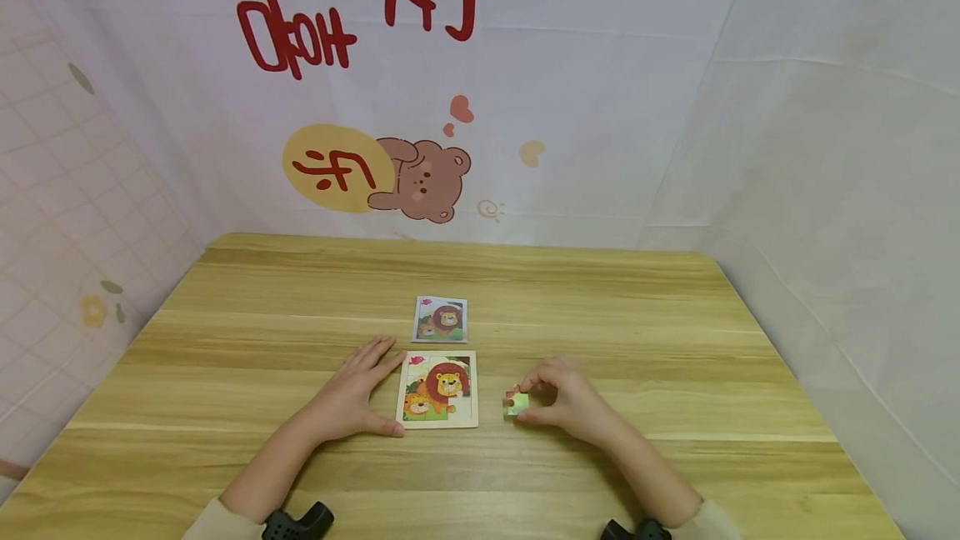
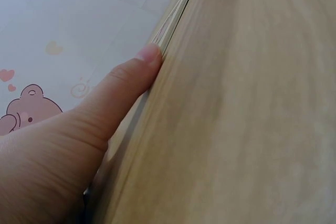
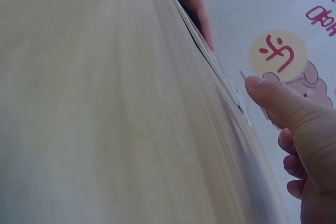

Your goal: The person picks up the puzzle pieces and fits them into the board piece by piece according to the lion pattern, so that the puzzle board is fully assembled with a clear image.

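Observation:
A wooden jigsaw tray [image 1: 476,417] with a lion and a cub pictured on it lies on the table; its lower right part shows bare pale wood. Along its left side rests my left hand [image 1: 352,394], fingers spread, thumb touching the lower left corner. In the left wrist view that thumb [image 2: 123,85] lies against the tray's edge [image 2: 180,19]. Just right of the tray, my right hand [image 1: 570,402] pinches a green jigsaw piece [image 1: 519,407] between thumb and fingers. The right wrist view shows only the thin edge of the piece [image 3: 242,75].
Behind the tray lies a small picture card [image 1: 440,321] with the same lion scene. The wooden table [image 1: 600,307] meets a printed white cloth [image 1: 600,107] at its far side.

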Available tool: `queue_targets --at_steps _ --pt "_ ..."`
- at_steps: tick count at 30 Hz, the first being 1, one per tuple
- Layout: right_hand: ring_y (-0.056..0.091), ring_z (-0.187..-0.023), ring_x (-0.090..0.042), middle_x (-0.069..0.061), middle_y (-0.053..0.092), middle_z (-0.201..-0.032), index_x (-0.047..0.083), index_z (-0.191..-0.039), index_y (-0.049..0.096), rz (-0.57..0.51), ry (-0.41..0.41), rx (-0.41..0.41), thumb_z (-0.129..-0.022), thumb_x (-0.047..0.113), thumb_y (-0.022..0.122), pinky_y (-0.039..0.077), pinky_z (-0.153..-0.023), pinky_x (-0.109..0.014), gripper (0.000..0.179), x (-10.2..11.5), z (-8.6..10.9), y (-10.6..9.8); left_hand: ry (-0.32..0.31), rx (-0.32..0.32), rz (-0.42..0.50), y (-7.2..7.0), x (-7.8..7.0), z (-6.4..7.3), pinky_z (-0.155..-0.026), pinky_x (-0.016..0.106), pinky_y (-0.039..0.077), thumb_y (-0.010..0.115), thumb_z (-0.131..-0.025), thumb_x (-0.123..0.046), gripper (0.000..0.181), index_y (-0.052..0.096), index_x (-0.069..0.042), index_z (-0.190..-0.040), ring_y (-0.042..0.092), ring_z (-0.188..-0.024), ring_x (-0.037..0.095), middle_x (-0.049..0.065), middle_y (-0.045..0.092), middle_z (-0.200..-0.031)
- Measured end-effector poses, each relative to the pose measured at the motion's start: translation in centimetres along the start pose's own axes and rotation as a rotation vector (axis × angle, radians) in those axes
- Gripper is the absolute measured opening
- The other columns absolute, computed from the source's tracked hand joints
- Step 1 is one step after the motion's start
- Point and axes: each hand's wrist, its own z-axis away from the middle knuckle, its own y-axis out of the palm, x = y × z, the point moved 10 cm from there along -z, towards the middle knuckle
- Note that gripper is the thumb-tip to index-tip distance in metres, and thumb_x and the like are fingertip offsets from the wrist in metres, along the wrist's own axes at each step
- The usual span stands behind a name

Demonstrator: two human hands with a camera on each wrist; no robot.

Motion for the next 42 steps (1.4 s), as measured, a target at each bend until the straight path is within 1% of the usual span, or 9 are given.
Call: queue_targets --at_steps 6,10,14,18,22,30,35,38,42 --pt "0.048 -0.084 -0.007 0.015 0.059 -0.087 0.021 -0.090 0.069 0.032 -0.044 0.014 -0.067 0.034 0.087 0.041 -0.074 -0.028 0.032 1.4 -1.2 1.3 0.000 0.001 0.000 0.0 0.0 0.0 -0.107 0.064 0.013 0.074 -0.058 -0.074 0.116 0.039 -0.008 -0.147 0.010 -0.142 0.038 0.016 0.020 -0.156" --pt "0.047 -0.082 -0.007 0.013 0.059 -0.085 0.020 -0.090 0.068 0.031 -0.081 0.016 -0.067 0.032 0.088 0.041 -0.073 -0.028 0.033 2.3 -1.8 2.2 -0.001 0.002 0.000 0.0 -0.1 0.0 -0.107 0.064 0.013 0.073 -0.058 -0.074 0.116 0.039 -0.007 -0.147 0.010 -0.142 0.039 0.016 0.020 -0.156" --pt "0.047 -0.083 -0.006 0.015 0.060 -0.086 0.020 -0.090 0.069 0.029 -0.093 0.018 -0.066 0.033 0.088 0.041 -0.073 -0.026 0.033 2.9 -2.5 3.0 -0.001 0.000 0.006 -0.1 -0.2 0.0 -0.107 0.064 0.013 0.074 -0.058 -0.073 0.116 0.040 -0.006 -0.147 0.010 -0.142 0.039 0.017 0.021 -0.156" --pt "0.046 -0.081 -0.006 0.015 0.059 -0.083 0.020 -0.089 0.069 0.035 -0.099 0.024 -0.066 0.035 0.088 0.041 -0.070 -0.024 0.032 3.4 -3.1 3.8 -0.002 0.001 0.010 -0.1 -0.2 0.1 -0.107 0.064 0.013 0.075 -0.058 -0.072 0.116 0.039 -0.006 -0.147 0.010 -0.142 0.039 0.017 0.020 -0.156" --pt "0.044 -0.079 -0.007 0.012 0.057 -0.079 0.020 -0.087 0.069 0.046 -0.089 0.041 -0.067 0.036 0.087 0.040 -0.069 -0.023 0.031 3.7 -3.5 4.5 -0.002 0.002 0.006 -0.1 -0.2 0.1 -0.107 0.064 0.013 0.075 -0.058 -0.072 0.116 0.039 -0.007 -0.147 0.010 -0.142 0.039 0.017 0.020 -0.156" --pt "0.042 -0.078 -0.008 0.010 0.054 -0.077 0.023 -0.087 0.068 0.068 -0.031 0.086 -0.069 0.037 0.086 0.036 -0.069 -0.024 0.029 3.4 -4.1 5.8 0.002 -0.001 0.010 -0.1 -0.2 0.0 -0.108 0.063 0.013 0.075 -0.058 -0.071 0.116 0.039 -0.007 -0.147 0.010 -0.142 0.039 0.017 0.020 -0.156" --pt "0.042 -0.082 -0.009 0.012 0.056 -0.082 0.025 -0.087 0.067 0.062 0.009 0.115 -0.069 0.038 0.085 0.037 -0.073 -0.026 0.028 3.1 -4.3 6.4 0.001 -0.001 0.013 -0.1 -0.2 0.1 -0.108 0.063 0.012 0.075 -0.058 -0.071 0.116 0.040 -0.006 -0.146 0.010 -0.142 0.039 0.017 0.020 -0.156" --pt "0.043 -0.085 -0.009 0.012 0.057 -0.086 0.024 -0.086 0.067 0.064 0.012 0.116 -0.069 0.038 0.085 0.037 -0.076 -0.027 0.029 3.1 -4.3 6.5 -0.001 0.000 0.013 -0.1 -0.2 0.1 -0.108 0.063 0.013 0.076 -0.058 -0.071 0.116 0.039 -0.006 -0.147 0.010 -0.142 0.039 0.017 0.020 -0.156" --pt "0.043 -0.085 -0.008 0.012 0.057 -0.087 0.023 -0.087 0.068 0.066 -0.004 0.106 -0.069 0.039 0.085 0.037 -0.076 -0.028 0.029 3.2 -4.2 6.5 0.001 -0.002 0.010 0.0 -0.1 0.1 -0.107 0.064 0.013 0.075 -0.058 -0.071 0.115 0.039 -0.006 -0.147 0.010 -0.142 0.039 0.017 0.020 -0.156"
